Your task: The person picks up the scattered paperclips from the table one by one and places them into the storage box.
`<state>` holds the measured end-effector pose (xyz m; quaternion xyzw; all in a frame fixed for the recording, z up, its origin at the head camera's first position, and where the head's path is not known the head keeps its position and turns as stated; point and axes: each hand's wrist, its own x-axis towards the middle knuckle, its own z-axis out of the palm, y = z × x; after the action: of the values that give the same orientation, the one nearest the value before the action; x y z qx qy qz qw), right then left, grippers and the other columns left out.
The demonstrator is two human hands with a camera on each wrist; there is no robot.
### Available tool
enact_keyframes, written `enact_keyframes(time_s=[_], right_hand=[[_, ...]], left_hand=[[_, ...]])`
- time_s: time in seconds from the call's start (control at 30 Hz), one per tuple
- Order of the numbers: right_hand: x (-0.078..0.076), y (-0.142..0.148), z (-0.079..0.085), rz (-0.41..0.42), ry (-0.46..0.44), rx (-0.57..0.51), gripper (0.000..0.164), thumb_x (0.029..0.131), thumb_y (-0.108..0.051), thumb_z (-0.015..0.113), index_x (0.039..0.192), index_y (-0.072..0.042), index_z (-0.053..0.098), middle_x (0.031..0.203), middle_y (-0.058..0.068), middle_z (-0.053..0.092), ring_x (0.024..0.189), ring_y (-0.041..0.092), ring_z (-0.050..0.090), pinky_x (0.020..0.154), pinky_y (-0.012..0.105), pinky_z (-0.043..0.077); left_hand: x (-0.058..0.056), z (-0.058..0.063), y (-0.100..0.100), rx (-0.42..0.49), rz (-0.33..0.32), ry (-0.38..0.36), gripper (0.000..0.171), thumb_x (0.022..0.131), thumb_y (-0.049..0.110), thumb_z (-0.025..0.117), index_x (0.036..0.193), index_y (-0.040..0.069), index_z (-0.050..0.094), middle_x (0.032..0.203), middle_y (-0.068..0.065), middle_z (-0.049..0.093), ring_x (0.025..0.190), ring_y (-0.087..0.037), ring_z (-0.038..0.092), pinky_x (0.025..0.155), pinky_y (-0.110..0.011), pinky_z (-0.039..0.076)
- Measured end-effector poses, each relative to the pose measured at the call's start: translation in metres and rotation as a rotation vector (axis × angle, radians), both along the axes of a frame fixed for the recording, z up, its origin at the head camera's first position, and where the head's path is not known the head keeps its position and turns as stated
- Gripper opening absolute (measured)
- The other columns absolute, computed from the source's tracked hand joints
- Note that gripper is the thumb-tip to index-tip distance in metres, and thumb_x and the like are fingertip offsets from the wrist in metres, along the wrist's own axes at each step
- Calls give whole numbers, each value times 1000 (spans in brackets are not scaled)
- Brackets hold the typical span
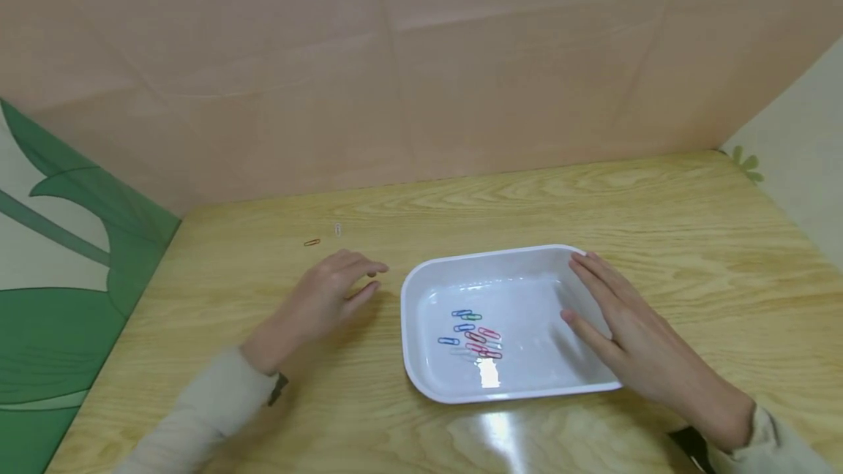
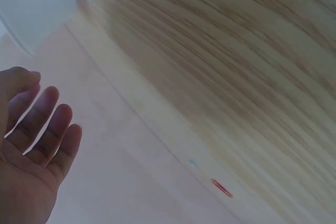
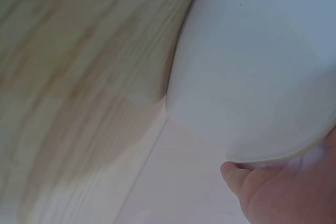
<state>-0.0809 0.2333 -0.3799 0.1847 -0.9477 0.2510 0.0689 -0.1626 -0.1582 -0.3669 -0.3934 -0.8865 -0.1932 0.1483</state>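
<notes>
A white rectangular tray (image 1: pixel 421 379) sits on the table and holds several paper clips (image 1: pixel 476 336) in blue, green, red and pink, gathered in its left half. My right hand (image 1: pixel 635 339) lies over the tray's right rim, fingers fairly straight and thumb apart. In the right wrist view, fingers (image 3: pixel 252 184) touch the rim beside the outer wall. Left of the tray is my left hand (image 1: pixel 332 295), with loosely bent fingers (image 2: pixel 55 124) and nothing between them. Beyond it on the table lie a red paper clip (image 1: pixel 312 242) and a small whitish paper clip (image 1: pixel 338 229).
The light wooden table (image 1: pixel 711 240) extends around the tray. A pinkish-beige covering (image 1: pixel 395 79) rises behind its far edge. Green leaf-patterned material (image 1: pixel 125 240) borders the left side, and a pale panel (image 1: pixel 803 159) the right.
</notes>
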Motion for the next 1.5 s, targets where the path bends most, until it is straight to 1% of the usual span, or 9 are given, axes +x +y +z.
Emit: enact_keyframes(time_s=[0.17,0.33,0.43,0.57,0.83,1.07,1.2,1.4,1.5], right_hand=[[-1,0,0,-4,-3,4,67,101,-29,57,155,-3,27,161,20,27,151,36,21,127,29,4],[-1,-1,1,-9,-20,3,68,101,-30,56,156,-3,26,161,20,26,152,36,20,128,34,6],[0,-1,0,-12,-30,0,68,101,-30,56,156,-4,25,162,20,26,152,36,20,128,38,8],[0,-2,0,-11,-31,-1,69,101,-31,56,156,-4,25,162,20,25,151,37,20,128,40,8],[-2,-3,0,-19,-34,-5,69,100,-32,58,155,-3,28,161,21,27,150,38,23,128,38,8],[0,-4,0,-14,-26,-8,69,100,-31,57,155,-3,27,161,20,28,151,36,22,128,37,9],[0,-5,0,-17,-28,-16,69,100,-31,58,155,-4,28,161,20,28,150,36,23,128,40,10],[-1,-6,0,-19,-23,-17,69,100,-32,58,155,-4,28,160,19,29,150,36,24,128,39,10],[-1,-6,0,-20,-24,-14,69,100,-32,58,155,-4,28,161,19,29,150,36,24,128,38,10]], left_hand=[[-6,-5,-13,-35,58,-11,26,83,8,78,108,4,72,101,-8,74,94,-22,69,80,-33,60],[-10,-9,-24,-87,115,-37,27,85,10,77,110,5,72,102,-9,74,93,-23,68,80,-37,60],[-14,-11,-31,-105,149,-67,27,86,9,75,112,5,71,104,-9,73,91,-23,69,93,-43,57],[-20,-14,-39,-111,173,-101,27,87,8,73,113,2,70,106,-12,73,91,-25,70,108,-51,47],[-29,-18,-53,-109,261,-196,27,90,12,70,115,2,70,112,-16,72,105,-34,66,96,-50,54],[-36,-23,-62,-126,310,-261,26,93,13,68,116,1,69,119,-18,70,121,-42,59,108,-56,45],[-39,-24,-67,-122,332,-295,27,94,14,66,117,1,69,121,-20,68,121,-43,58,108,-57,43],[-44,-24,-74,-117,354,-309,28,93,12,65,118,-2,67,116,-22,68,113,-41,61,103,-56,48],[-46,-24,-79,-126,371,-329,30,94,12,64,120,-3,66,121,-23,66,116,-42,59,104,-57,47]])
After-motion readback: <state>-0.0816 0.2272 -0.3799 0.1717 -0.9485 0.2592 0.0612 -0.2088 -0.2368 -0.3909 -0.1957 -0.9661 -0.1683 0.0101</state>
